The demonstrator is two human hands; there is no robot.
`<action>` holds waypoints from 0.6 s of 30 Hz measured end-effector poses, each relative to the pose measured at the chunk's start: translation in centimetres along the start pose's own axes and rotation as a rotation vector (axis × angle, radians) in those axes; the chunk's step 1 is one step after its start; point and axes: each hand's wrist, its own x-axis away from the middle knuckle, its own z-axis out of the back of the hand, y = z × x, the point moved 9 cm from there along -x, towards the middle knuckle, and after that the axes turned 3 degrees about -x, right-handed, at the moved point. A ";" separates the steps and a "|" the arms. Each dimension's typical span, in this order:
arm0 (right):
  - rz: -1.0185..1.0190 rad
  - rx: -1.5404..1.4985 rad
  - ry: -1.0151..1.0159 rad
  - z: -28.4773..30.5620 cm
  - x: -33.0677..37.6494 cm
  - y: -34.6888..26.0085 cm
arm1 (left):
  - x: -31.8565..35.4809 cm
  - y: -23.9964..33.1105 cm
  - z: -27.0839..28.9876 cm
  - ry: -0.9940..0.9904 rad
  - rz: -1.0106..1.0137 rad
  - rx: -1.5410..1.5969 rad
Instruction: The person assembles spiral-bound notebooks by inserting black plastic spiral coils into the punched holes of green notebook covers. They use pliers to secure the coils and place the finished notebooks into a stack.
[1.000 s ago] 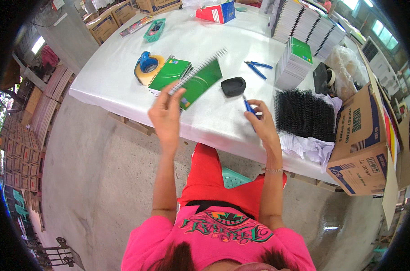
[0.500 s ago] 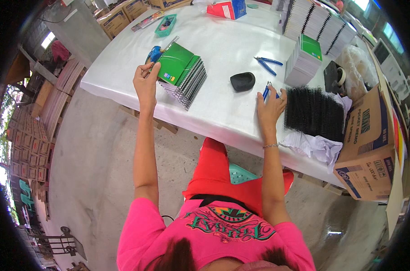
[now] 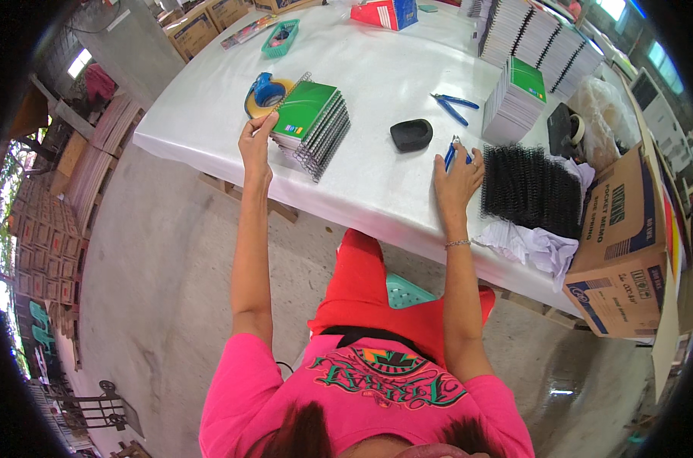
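Note:
A stack of green-covered spiral notebooks (image 3: 307, 108) stands near the table's front edge, left of centre. My left hand (image 3: 256, 141) has its thumb and fingers closed on the coiled left edge of the top notebook. Farther right, my right hand (image 3: 459, 182) is curled round blue-handled nippers (image 3: 451, 156), their jaws pointing away from me. A second blue pair of nippers (image 3: 455, 108) lies spread on the table beyond it. Between the hands sits a small black dish-like object (image 3: 411, 136). Just behind the left hand is a blue tape dispenser (image 3: 265, 91) with yellowish tape.
A pile of black spiral coils (image 3: 531, 191) lies on crumpled white paper at the right, beside an open cardboard box (image 3: 617, 244). Behind them stand a green-topped notebook block (image 3: 514, 103) and tall bound stacks (image 3: 541, 38). A green basket (image 3: 280, 40) stands at the far left.
The top notebook, askew before, now lies squarer on the stack. My left hand has shifted slightly right with its edge, uncovering more of the tape dispenser. My right hand has barely moved.

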 end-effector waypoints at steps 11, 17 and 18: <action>0.029 0.059 -0.010 -0.2 0.0 -0.1 | 0.2 -0.6 -0.9 -0.040 -0.057 0.068; 0.032 0.072 -0.027 -0.4 -0.2 0.1 | 0.7 1.3 -2.0 0.086 -0.372 0.051; 0.031 0.073 -0.033 -0.5 -0.1 0.1 | 0.7 1.0 -2.1 0.108 -0.374 0.098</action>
